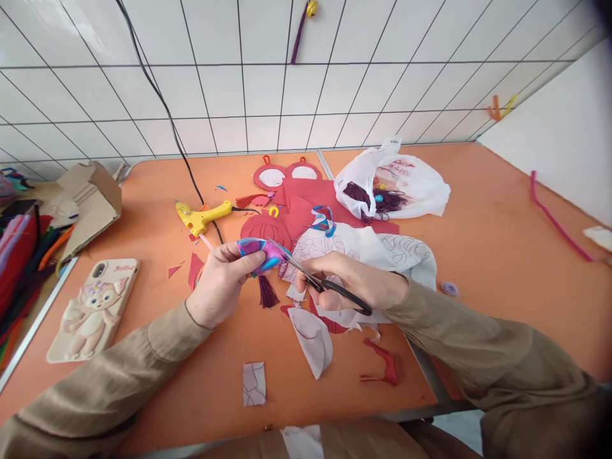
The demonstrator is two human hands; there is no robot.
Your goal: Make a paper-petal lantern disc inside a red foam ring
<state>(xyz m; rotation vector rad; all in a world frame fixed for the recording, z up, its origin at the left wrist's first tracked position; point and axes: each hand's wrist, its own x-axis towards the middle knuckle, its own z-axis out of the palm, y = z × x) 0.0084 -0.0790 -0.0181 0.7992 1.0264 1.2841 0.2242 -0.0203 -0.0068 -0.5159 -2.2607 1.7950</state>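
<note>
My left hand (222, 280) pinches a shiny pink, purple and blue piece of material (262, 252) near the middle of the view. In my right hand (351, 280) are black-handled scissors (342, 293), their blades at the right edge of the shiny piece. A dark purple tassel (268, 293) shows just below that piece. Behind my hands lie red sheets (310, 194), a round red piece (262, 229) and a curled blue strip (324, 221). White cloth with drawn lines (404, 252) spreads behind and beside my right hand.
A yellow glue gun (203, 217) with a cord lies at the left, beyond a phone (93, 309). A white plastic bag (421, 185) holds dark threads at the back. Cardboard (95, 204) stands far left. Red scraps (385, 363) and white scraps (313, 341) lie near the front.
</note>
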